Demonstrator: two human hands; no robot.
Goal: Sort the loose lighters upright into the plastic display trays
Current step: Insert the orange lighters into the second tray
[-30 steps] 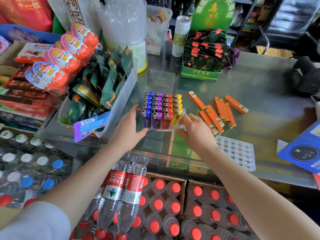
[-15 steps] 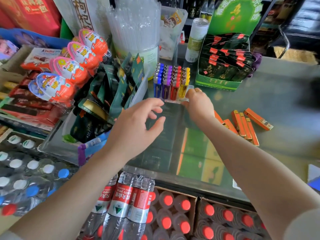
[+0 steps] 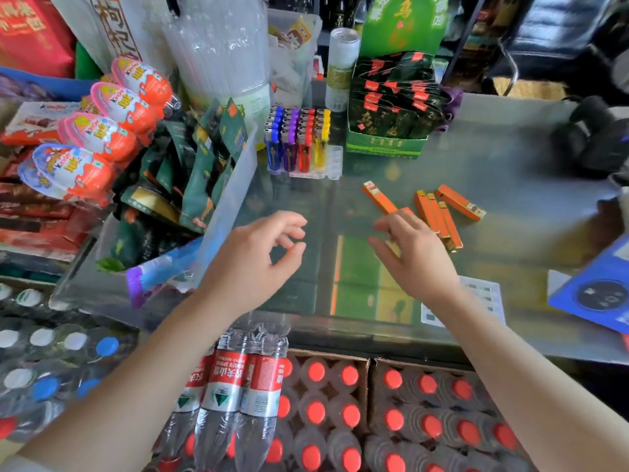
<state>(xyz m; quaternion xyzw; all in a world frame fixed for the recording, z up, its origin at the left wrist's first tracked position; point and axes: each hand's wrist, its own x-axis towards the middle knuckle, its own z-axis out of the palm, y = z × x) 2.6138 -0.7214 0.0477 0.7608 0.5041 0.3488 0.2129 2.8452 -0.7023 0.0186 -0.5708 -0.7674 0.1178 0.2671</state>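
A: What crowded the space around the hands?

B: Beyond the left hand's point(image 3: 253, 258) fingertips stood a clear plastic bin of dark green snack packets point(image 3: 190, 172), with foil-wrapped chocolate eggs point(image 3: 98, 131) further left. Straight ahead of both hands, well apart, sat the clear plastic display tray point(image 3: 332, 165) holding upright blue, purple, red and yellow lighters point(image 3: 296, 141). A green carton of dark sachets point(image 3: 391, 107) stood beside it.

A: And the surface?

B: A glass shop counter point(image 3: 510, 165), with red-capped water bottles point(image 3: 316, 410) in cartons below its near edge.

A: The fingers?

B: Both hands hovered over the glass, holding nothing. The left hand's fingers were loosely curled, thumb near the forefinger. The right hand point(image 3: 413, 255) was relaxed, fingers part-spread. Flat orange lighters point(image 3: 439, 212) lay loose just past its fingertips, one partly hidden behind them.
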